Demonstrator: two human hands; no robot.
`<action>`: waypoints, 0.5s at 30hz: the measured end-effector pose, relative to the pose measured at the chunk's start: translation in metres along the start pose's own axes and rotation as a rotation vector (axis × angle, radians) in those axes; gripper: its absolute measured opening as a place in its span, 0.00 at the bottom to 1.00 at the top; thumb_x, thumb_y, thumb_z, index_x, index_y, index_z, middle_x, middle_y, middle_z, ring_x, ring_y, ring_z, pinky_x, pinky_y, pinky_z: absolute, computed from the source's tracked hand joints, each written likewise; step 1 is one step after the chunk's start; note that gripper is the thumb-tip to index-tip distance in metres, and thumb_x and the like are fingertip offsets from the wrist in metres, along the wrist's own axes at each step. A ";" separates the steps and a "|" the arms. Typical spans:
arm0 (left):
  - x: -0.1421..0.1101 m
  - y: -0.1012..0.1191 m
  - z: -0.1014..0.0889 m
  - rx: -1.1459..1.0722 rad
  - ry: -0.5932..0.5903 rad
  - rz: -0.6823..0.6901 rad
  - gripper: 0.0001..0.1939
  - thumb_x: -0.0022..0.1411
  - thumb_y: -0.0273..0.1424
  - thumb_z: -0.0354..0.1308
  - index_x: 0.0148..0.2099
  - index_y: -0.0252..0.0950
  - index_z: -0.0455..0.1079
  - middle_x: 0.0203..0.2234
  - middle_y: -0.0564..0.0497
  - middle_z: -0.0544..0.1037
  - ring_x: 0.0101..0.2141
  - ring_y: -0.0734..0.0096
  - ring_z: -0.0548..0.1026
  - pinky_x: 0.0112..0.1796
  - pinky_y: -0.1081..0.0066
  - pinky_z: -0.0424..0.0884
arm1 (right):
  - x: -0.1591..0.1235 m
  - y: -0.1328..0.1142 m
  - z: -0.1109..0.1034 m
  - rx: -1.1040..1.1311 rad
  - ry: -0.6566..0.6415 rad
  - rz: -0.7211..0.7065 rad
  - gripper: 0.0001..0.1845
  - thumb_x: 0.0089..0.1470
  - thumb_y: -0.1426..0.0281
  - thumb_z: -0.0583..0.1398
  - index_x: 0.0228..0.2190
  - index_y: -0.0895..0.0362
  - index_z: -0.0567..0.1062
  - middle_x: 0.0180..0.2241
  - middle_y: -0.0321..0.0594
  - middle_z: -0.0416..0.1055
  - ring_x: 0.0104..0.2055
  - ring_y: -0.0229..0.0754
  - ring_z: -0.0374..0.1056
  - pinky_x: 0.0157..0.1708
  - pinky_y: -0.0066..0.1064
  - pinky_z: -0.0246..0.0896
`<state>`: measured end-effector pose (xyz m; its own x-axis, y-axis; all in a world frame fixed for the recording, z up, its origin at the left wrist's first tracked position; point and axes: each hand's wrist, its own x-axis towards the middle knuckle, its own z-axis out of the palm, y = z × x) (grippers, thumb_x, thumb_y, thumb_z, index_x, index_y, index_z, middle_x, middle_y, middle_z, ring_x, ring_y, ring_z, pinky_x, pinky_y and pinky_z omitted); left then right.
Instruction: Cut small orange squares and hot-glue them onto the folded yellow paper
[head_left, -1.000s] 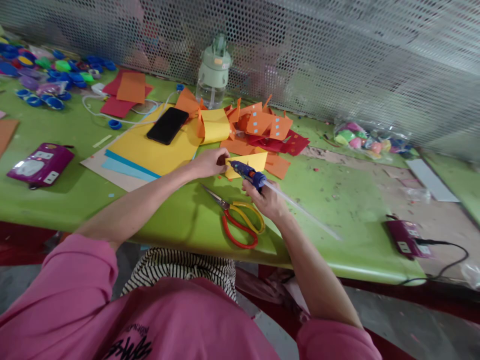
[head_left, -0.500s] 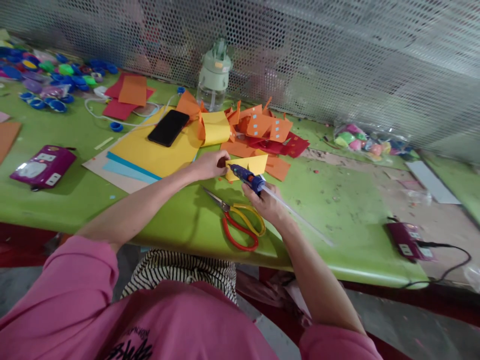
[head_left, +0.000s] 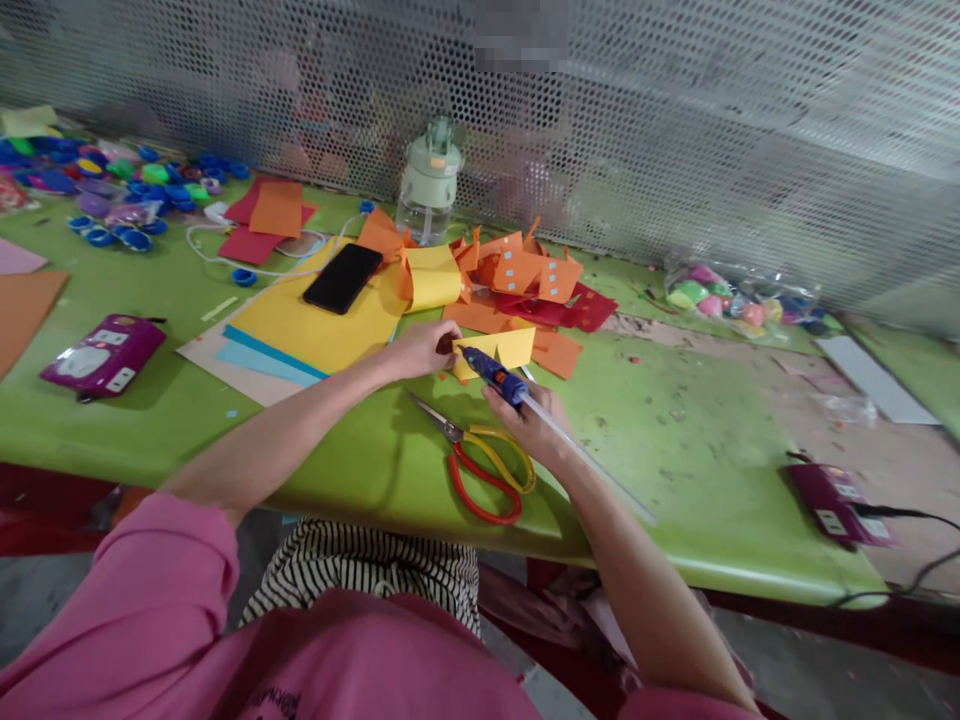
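Both forearms extend over the near edge of the table (head_left: 675, 440), angled inward. The right hand (head_left: 538, 418) grasps a blue glue gun (head_left: 495, 376), its nozzle directed toward the left hand and its translucent glue stick (head_left: 585, 455) trailing back over the right wrist. The left hand (head_left: 431, 348), fingers curled, pinches the left end of a yellow paper piece (head_left: 515, 347).

Between the near edge and the hands lie scissors (head_left: 454, 431), blades apart, with one red and one yellow handle. A purple socket box (head_left: 105, 355) sits toward the left end of the table; a second socket box (head_left: 836, 500), with a black cord, sits by the near right corner. Left of centre, a black phone (head_left: 343, 279) rests on yellow sheets (head_left: 322, 335). Beyond the hands, cut orange pieces (head_left: 517, 270) are heaped beside a curved yellow strip (head_left: 433, 278). At the far edge, a green-lidded bottle (head_left: 431, 180) stands upright before a perforated panel (head_left: 637, 120).

The yellow paper piece is located between the hands, just in front of the orange heap. It appears bent, with a gap near its middle. The glue gun covers part of it; nozzle contact cannot be determined.
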<state>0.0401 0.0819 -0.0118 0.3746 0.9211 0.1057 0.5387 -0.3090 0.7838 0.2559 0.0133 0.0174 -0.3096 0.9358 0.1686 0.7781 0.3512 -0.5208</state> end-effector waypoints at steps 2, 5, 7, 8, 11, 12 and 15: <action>0.000 0.000 0.000 -0.001 -0.001 -0.001 0.10 0.54 0.31 0.60 0.40 0.37 0.68 0.28 0.54 0.75 0.29 0.71 0.71 0.30 0.72 0.63 | 0.000 0.000 -0.001 -0.012 -0.011 -0.003 0.26 0.57 0.44 0.52 0.23 0.53 0.65 0.20 0.37 0.65 0.22 0.38 0.58 0.24 0.31 0.52; -0.001 0.000 -0.001 -0.001 -0.001 -0.002 0.10 0.54 0.31 0.60 0.40 0.37 0.68 0.28 0.54 0.76 0.29 0.71 0.72 0.30 0.72 0.63 | -0.001 -0.001 -0.002 -0.025 -0.022 -0.014 0.25 0.57 0.45 0.52 0.23 0.53 0.65 0.20 0.36 0.64 0.22 0.37 0.57 0.24 0.31 0.52; -0.001 0.000 -0.001 -0.004 -0.004 -0.002 0.09 0.54 0.30 0.59 0.40 0.37 0.68 0.28 0.54 0.76 0.29 0.71 0.72 0.30 0.72 0.63 | -0.001 -0.002 -0.002 -0.032 -0.013 -0.019 0.25 0.57 0.45 0.52 0.23 0.52 0.64 0.20 0.35 0.64 0.21 0.37 0.56 0.24 0.31 0.52; -0.001 0.000 -0.001 -0.006 -0.005 -0.002 0.09 0.54 0.30 0.59 0.40 0.37 0.68 0.28 0.54 0.76 0.29 0.71 0.72 0.30 0.72 0.63 | -0.001 -0.002 -0.002 -0.035 -0.006 -0.020 0.25 0.57 0.45 0.52 0.23 0.52 0.64 0.20 0.35 0.64 0.21 0.36 0.55 0.24 0.31 0.51; 0.000 0.000 -0.001 -0.011 -0.007 -0.001 0.09 0.55 0.30 0.59 0.40 0.37 0.68 0.28 0.54 0.76 0.29 0.71 0.72 0.31 0.72 0.63 | -0.002 -0.001 -0.002 -0.039 0.001 -0.018 0.25 0.57 0.45 0.53 0.22 0.52 0.64 0.19 0.35 0.64 0.21 0.36 0.56 0.24 0.31 0.51; 0.000 -0.001 -0.001 -0.012 -0.008 -0.001 0.10 0.55 0.30 0.59 0.40 0.36 0.68 0.28 0.54 0.76 0.29 0.71 0.72 0.31 0.72 0.63 | -0.002 -0.001 -0.002 -0.037 -0.004 -0.016 0.25 0.56 0.45 0.53 0.23 0.53 0.64 0.19 0.35 0.64 0.21 0.37 0.56 0.24 0.30 0.51; 0.000 -0.001 -0.001 -0.011 -0.009 0.001 0.10 0.54 0.30 0.60 0.40 0.36 0.68 0.28 0.54 0.75 0.29 0.70 0.72 0.31 0.72 0.63 | -0.001 -0.002 -0.002 -0.029 -0.019 -0.011 0.25 0.56 0.45 0.54 0.22 0.52 0.64 0.19 0.35 0.64 0.21 0.37 0.57 0.24 0.30 0.52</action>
<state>0.0390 0.0820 -0.0118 0.3817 0.9188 0.1009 0.5299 -0.3070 0.7905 0.2562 0.0114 0.0197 -0.3283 0.9313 0.1579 0.7898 0.3624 -0.4948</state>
